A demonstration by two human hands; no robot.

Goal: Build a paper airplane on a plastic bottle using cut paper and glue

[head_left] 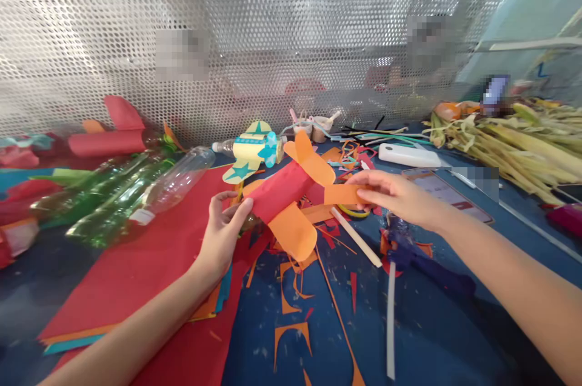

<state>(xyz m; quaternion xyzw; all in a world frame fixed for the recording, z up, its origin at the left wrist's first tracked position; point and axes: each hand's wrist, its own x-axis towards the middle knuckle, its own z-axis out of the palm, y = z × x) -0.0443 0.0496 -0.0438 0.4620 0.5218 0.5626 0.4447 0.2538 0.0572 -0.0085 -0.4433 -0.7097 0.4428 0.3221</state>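
In the middle of the head view, a toy airplane (282, 191) with a red wrapped body and orange rounded wings is held above the table. My left hand (222, 231) grips the near left end of its body between thumb and fingers. At the other end, my right hand (391, 195) pinches an orange strip (341, 194) that sticks out beside the body; whether the strip is fixed to it I cannot tell. Beneath the airplane lie orange and red offcuts (291, 295) and a whitish stick (357, 236). Behind it lies a yellow bottle airplane with blue stars (254, 149).
Red sheets (150, 277) cover the left of the blue table. Green bottles (113, 204) and a clear bottle (177, 180) lie there. A purple-blue object (427, 268), a white glue strip (391, 325) and dry husks (504, 137) are at the right. Perforated metal (273, 22) stands behind.
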